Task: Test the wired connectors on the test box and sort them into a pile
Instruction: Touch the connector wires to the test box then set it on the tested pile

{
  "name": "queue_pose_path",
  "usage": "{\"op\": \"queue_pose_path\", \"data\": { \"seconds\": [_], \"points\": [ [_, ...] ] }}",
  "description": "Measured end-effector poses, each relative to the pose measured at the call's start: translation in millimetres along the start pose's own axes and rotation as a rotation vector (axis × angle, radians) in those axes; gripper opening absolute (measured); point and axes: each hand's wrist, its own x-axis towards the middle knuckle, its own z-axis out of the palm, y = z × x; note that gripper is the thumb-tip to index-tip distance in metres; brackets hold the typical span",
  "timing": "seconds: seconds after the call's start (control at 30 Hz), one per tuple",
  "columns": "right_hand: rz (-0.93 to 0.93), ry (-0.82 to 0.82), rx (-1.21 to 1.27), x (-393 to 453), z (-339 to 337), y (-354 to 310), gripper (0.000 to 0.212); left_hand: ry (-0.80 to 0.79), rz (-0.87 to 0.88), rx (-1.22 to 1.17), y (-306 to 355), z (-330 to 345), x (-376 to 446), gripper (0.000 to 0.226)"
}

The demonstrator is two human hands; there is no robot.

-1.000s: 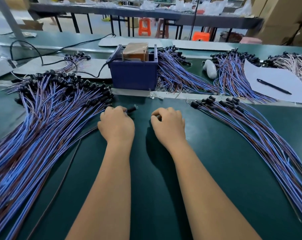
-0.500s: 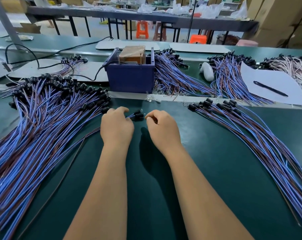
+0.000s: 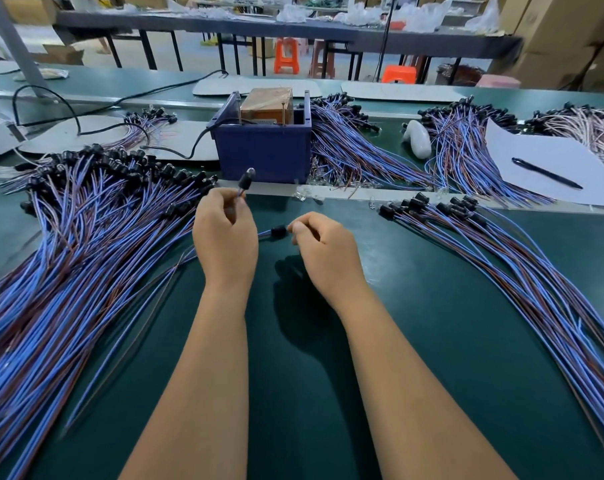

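Note:
My left hand (image 3: 224,237) pinches the wires of one wired connector (image 3: 246,179), whose black head points up toward the blue test box (image 3: 264,150). My right hand (image 3: 323,249) pinches the tip of a second black connector (image 3: 278,231) that lies between both hands, its blue wires running under my left hand. A large pile of blue-and-brown wired connectors (image 3: 86,230) fans out on the left of the green mat. A smaller pile (image 3: 501,258) spreads on the right.
A brown block sits in the test box, with a black cable (image 3: 176,152) leading left. More connector bundles (image 3: 349,150) lie behind the box. A white object (image 3: 416,138), a paper sheet (image 3: 543,168) and a pen (image 3: 546,173) are at the back right.
My left hand has lifted one connector up toward the box. My right hand has moved right a little and now pinches the other connector's tip; earlier both connectors sat together between the hands.

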Motion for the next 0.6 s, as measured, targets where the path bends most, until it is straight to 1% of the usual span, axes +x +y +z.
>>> {"op": "queue_pose_path", "data": {
  "seconds": [0.07,0.13,0.2,0.23,0.27,0.33,0.4,0.5,0.6],
  "points": [
    [0.089,-0.043,0.271,0.1,-1.6,-5.7,0.032,-0.039,-0.006,-0.223,11.8,0.5,-2.2,0.012],
    [0.195,-0.141,0.562,1.1,-5.1,-9.5,0.051,-0.165,-0.051,-0.528,26.2,3.5,-8.4,0.016],
    [0.254,-0.240,0.755,4.0,-10.9,-10.8,0.074,-0.400,-0.147,-0.789,38.3,5.9,-18.1,0.016],
    [0.266,-0.264,0.851,6.3,-14.0,-10.6,0.080,-0.539,-0.194,-0.859,42.2,6.5,-21.9,0.016],
    [0.284,-0.264,0.940,8.8,-17.0,-9.7,0.081,-0.667,-0.218,-0.894,44.1,6.8,-24.8,0.019],
    [0.364,-0.215,1.048,13.1,-22.4,-8.1,0.075,-0.875,-0.243,-0.894,44.4,6.6,-27.4,0.028],
    [0.439,-0.137,1.025,15.1,-26.8,-4.3,0.056,-1.048,-0.289,-0.798,44.6,4.8,-27.7,0.032],
    [0.429,-0.043,1.019,14.0,-31.2,1.1,0.028,-1.191,-0.357,-0.582,44.6,0.1,-26.7,0.039],
    [0.380,-0.032,1.031,14.6,-32.0,3.2,0.015,-1.301,-0.388,-0.414,40.6,-3.4,-24.3,0.053]
  ]
}}
